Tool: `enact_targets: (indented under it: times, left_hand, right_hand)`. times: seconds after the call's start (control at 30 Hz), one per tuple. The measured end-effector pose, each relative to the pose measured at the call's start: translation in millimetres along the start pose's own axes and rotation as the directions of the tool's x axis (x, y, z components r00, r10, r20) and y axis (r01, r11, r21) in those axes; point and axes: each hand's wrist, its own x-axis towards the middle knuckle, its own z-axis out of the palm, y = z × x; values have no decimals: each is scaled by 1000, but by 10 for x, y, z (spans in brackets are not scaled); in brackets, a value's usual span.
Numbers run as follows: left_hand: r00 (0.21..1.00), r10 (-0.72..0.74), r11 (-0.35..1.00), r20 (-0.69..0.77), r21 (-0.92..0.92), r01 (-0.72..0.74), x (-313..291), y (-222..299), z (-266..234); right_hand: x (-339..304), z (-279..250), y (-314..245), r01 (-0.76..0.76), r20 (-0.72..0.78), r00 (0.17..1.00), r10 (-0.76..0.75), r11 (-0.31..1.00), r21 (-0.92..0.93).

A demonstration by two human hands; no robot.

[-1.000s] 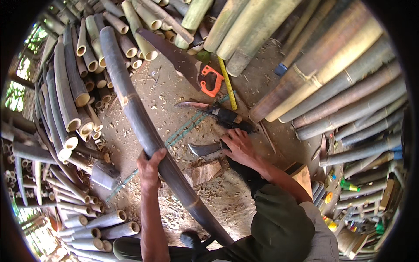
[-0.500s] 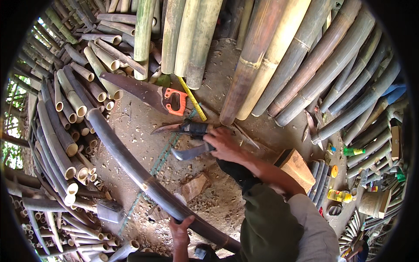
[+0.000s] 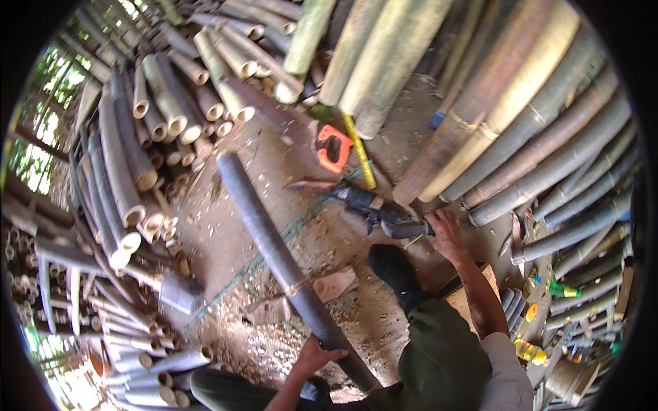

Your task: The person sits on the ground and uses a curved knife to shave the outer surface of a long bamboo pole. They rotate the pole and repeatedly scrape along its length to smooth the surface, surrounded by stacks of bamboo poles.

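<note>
A long dark bamboo pole (image 3: 264, 229) runs slantwise from the floor ahead down to my lap. My left hand (image 3: 317, 357) grips it near its lower end, thumb lying across it. On the right, my right hand (image 3: 445, 236) is closed round the handle of a curved knife (image 3: 403, 229), its short blade pointing left, just above the floor. Beside that blade lies a black strapped sheath (image 3: 360, 198), with a reddish-brown pointed piece (image 3: 310, 185) at its left end. Under the pole, a split wood block (image 3: 336, 284) rests among shavings.
A handsaw with an orange handle (image 3: 334, 148) and a yellow measuring tape (image 3: 360, 151) lie ahead. Stacked bamboo (image 3: 123, 157) fills the left; thick poles (image 3: 493, 103) lean on the right. A mallet-like block (image 3: 181, 291) lies left. My dark-covered foot (image 3: 394, 267) is near the knife.
My right hand has moved right and drawn the curved knife away from beside the sheath's left part. My left hand still holds the pole. The whole view has shifted and turned.
</note>
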Motion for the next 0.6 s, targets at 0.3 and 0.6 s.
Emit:
enact_targets:
  times: [0.3,0.6]
  left_hand:
    - [961,272,557,-40,821,-124,38,-36,-864]
    - [793,540,403,-283,914,52,165,107,-1074]
  right_hand:
    - [-2235,-274,-916,-532,208,847,489,780,330]
    - [-3629,384,-2883,-437,587,807,59,728,528]
